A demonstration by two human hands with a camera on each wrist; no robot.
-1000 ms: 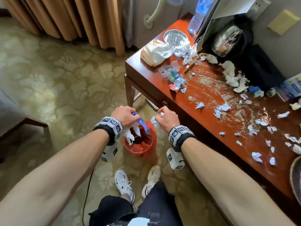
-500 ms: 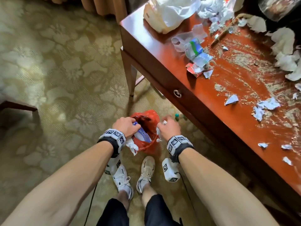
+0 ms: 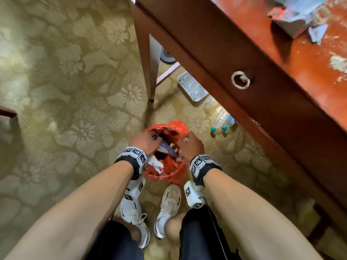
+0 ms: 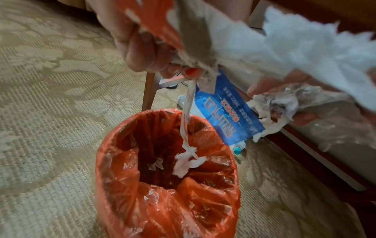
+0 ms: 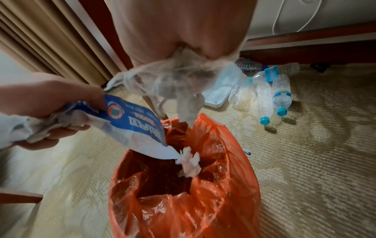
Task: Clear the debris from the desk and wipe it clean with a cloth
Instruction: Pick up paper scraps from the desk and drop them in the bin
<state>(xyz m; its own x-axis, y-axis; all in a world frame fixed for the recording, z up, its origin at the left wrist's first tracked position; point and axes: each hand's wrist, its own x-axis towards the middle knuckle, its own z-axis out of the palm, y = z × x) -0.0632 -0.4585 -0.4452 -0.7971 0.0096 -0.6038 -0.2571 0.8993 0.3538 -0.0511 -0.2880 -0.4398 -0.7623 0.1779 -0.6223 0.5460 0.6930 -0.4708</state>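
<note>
Soft daylight, faint shadows on the carpet [image 3: 56, 91], motion blur, wide-angle bending at edges.

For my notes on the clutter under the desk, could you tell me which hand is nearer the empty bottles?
Right. The right hand is over the bin's bottle-side rim; the left hand is over the far rim from the empty bottles.

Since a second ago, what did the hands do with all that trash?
Both hands went lower, down to the mouth of the red bin. The left hand still grips the blue wrapper and tissue, the right hand still grips its crumpled plastic and paper; nothing is let go yet. The view tipped down, so most of the desk left sight. The bin stayed put.
</note>
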